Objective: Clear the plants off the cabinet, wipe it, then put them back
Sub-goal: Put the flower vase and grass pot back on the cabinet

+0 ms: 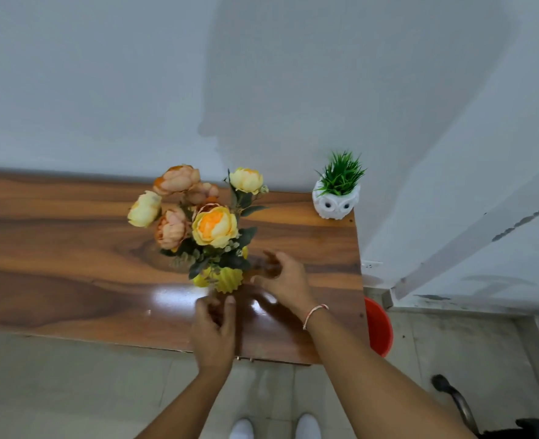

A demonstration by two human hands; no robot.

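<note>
A bunch of yellow and peach artificial flowers (198, 217) stands in a yellow ribbed pot (228, 279) on the glossy wooden cabinet top (56, 248). My left hand (214, 331) is just in front of the pot, fingers spread, close to its base. My right hand (282, 280) is beside the pot on its right, fingers curled and apart. Neither hand clearly grips the pot; both look blurred. A small green grass plant in a white owl pot (336, 201) sits at the cabinet's back right corner.
A grey wall rises right behind the cabinet. An orange bucket (379, 327) stands on the tiled floor by the cabinet's right end. A dark curved handle (455, 400) shows at the lower right. My white shoes (274, 427) are at the bottom edge.
</note>
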